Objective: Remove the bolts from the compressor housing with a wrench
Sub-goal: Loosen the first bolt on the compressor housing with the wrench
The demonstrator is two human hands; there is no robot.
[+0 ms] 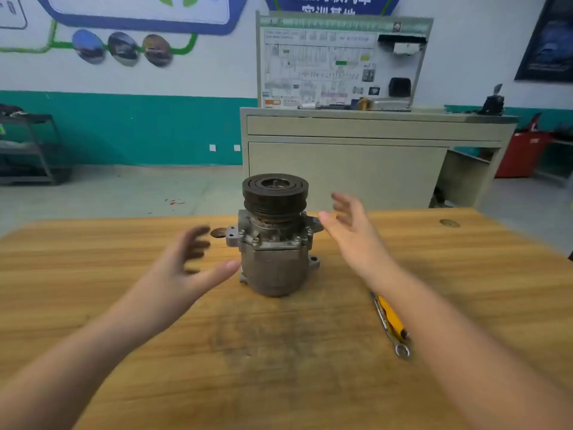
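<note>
Two hands out, both spread wide and holding nothing: left hand [189, 268] and right hand [353, 234] flank the compressor [274, 237], neither grip clearly touching it. It stands upright mid-counter [124, 305], pulley up, bolts [255, 242] ringing the housing flange. Wrench [391, 325] lies untouched toward the near right edge, partly under the right forearm. Risk, I'd say: an unsteadied compressor tips or spins once the wrench loads a bolt.
</note>
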